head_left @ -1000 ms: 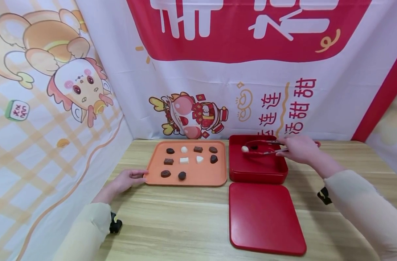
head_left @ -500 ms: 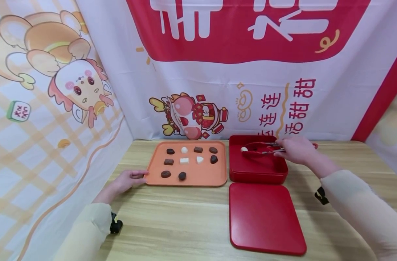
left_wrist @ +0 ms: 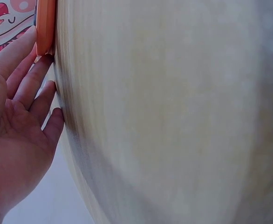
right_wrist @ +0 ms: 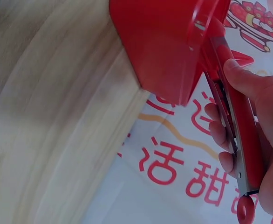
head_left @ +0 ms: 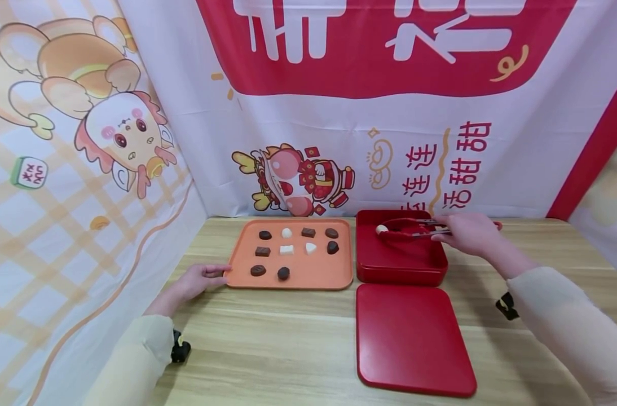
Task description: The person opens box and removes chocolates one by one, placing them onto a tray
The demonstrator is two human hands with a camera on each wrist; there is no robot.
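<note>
My right hand (head_left: pixel 468 232) grips red-and-metal tongs (head_left: pixel 415 234) over the red box (head_left: pixel 402 275). A small white chocolate (head_left: pixel 382 229) is at the tong tips, inside the box; whether it touches the floor I cannot tell. In the right wrist view, fingers and thumb wrap the tongs' handles (right_wrist: pixel 241 126). My left hand (head_left: pixel 199 282) touches the near left corner of the orange tray (head_left: pixel 313 282) with thumb and fingertips, fingers fairly straight. Several dark and white chocolates stand on the tray, among them a white block (head_left: pixel 286 250) and a dark round one (head_left: pixel 283 273).
The red lid (head_left: pixel 412 338) lies flat on the wooden table (head_left: pixel 268 344), in front of the box. Tray and box stand side by side against a printed cloth (head_left: pixel 298 113) at the back. Another printed cloth (head_left: pixel 70 225) borders the left side.
My right hand and the tongs shift slightly left, then back right; the white chocolate stays at the tips. My left hand and the tray stay put.
</note>
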